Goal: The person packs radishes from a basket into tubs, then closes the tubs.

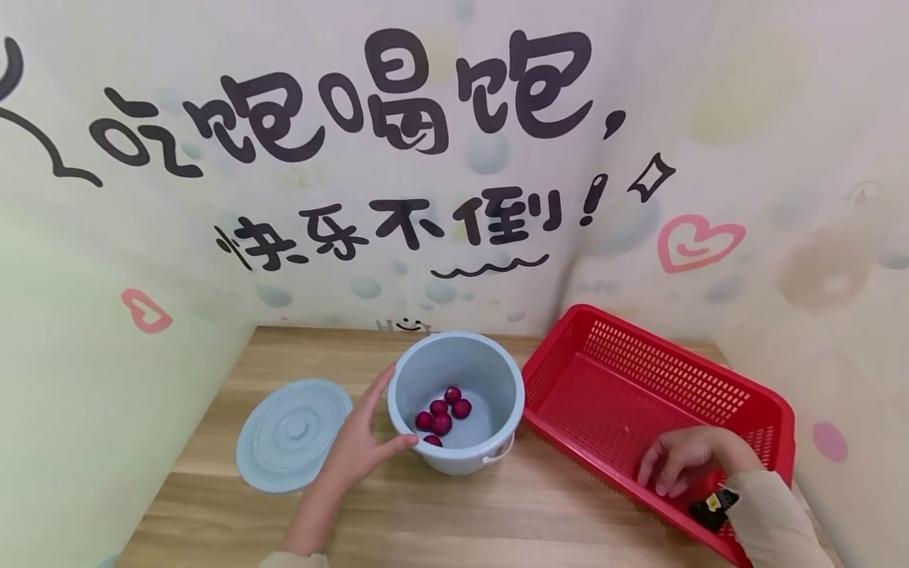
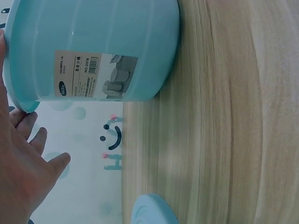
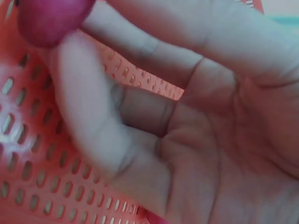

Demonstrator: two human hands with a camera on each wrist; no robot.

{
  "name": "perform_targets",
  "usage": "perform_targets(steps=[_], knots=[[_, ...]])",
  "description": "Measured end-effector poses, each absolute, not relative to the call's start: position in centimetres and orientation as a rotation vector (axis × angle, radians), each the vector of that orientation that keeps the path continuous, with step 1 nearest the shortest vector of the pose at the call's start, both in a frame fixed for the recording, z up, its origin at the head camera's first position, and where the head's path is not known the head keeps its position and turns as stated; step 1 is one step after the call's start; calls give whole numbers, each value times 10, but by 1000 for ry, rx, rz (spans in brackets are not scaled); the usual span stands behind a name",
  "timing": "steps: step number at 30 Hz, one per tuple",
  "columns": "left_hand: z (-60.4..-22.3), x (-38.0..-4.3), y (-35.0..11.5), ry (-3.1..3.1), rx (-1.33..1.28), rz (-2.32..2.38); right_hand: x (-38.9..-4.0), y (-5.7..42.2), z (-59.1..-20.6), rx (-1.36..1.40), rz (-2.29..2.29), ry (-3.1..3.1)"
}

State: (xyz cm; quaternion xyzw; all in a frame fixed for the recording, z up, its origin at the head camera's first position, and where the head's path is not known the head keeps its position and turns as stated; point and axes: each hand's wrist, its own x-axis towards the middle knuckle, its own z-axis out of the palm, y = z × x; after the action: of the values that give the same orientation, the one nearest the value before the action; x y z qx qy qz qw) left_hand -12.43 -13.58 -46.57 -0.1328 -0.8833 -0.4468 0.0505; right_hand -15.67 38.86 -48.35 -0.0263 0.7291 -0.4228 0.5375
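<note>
Against the left side of a light blue bucket (image 1: 454, 461), my left hand (image 1: 358, 438) rests with fingers spread and fairly straight. Its thumb and fingertips touch near the rim. Several round dark-red fruits (image 1: 442, 424), plum-like, lie on the bucket's bottom. My right hand (image 1: 683, 459) reaches down inside a red plastic basket (image 1: 604, 394), fingers bent. In the right wrist view, a round dark-red fruit (image 3: 53, 21) is pinched at its fingertips, partly cut off by the frame. The head view does not show that fruit, as the hand hides it.
A light blue round lid (image 1: 294, 434) lies on the wooden table (image 1: 426, 528) left of the bucket. The basket stands close to the bucket's right side. Behind the table rises a printed wall (image 1: 319, 300). The bucket's white handle (image 1: 499, 451) hangs at its front right.
</note>
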Motion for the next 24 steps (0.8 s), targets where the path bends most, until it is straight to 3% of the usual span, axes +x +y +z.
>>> perform_targets(steps=[24], knots=[[-469,-124,-135,-2660,-406,-1334,-170,383,-461,-487,-1508,1830]])
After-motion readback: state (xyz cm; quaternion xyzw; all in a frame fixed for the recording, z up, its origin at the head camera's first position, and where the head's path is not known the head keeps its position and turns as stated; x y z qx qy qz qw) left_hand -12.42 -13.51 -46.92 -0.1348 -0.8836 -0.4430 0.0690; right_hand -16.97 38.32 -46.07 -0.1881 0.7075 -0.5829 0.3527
